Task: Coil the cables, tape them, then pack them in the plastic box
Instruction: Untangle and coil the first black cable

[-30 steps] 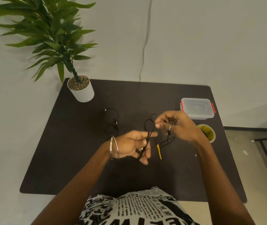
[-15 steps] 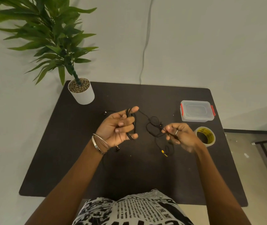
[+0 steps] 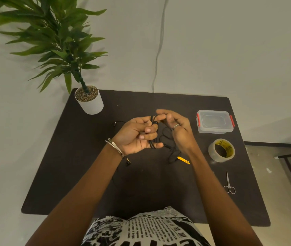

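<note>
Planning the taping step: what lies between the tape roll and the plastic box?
Head view: only bare dark table between the tape roll and plastic box.

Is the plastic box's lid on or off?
On: the plastic box shows its clear lid seated, both red side latches against it.

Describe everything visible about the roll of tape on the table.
The roll of tape is clear packing tape on a core printed yellow with black marks inside. It lies flat, hole up, on the dark table near its right edge, between the plastic box behind it and the scissors in front. Neither hand touches it.
</note>
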